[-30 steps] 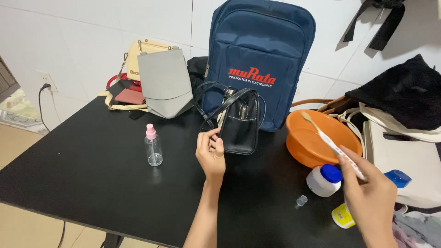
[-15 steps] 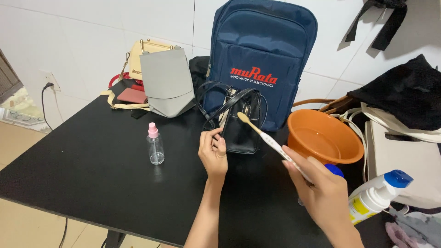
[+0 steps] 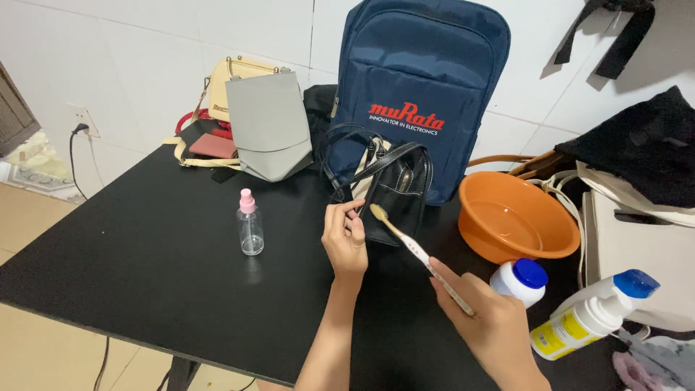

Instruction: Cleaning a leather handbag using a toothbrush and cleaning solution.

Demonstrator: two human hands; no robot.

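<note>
A small black handbag (image 3: 394, 195) stands upright on the black table (image 3: 145, 246), leaning against a navy backpack (image 3: 420, 87). My left hand (image 3: 345, 239) pinches the handbag's lower left corner. My right hand (image 3: 486, 326) holds a white toothbrush (image 3: 416, 253) by its handle, with the bristle head touching the bag's front close to my left fingers.
A clear spray bottle with a pink cap (image 3: 250, 224) stands left of the bag. An orange basin (image 3: 515, 223), a white jar with a blue lid (image 3: 521, 281) and a white pump bottle (image 3: 594, 315) sit at the right. A grey bag (image 3: 268, 127) and other bags line the wall.
My right hand carried the toothbrush from over the orange basin leftward to the handbag's front. My left hand stayed on the bag's corner.
</note>
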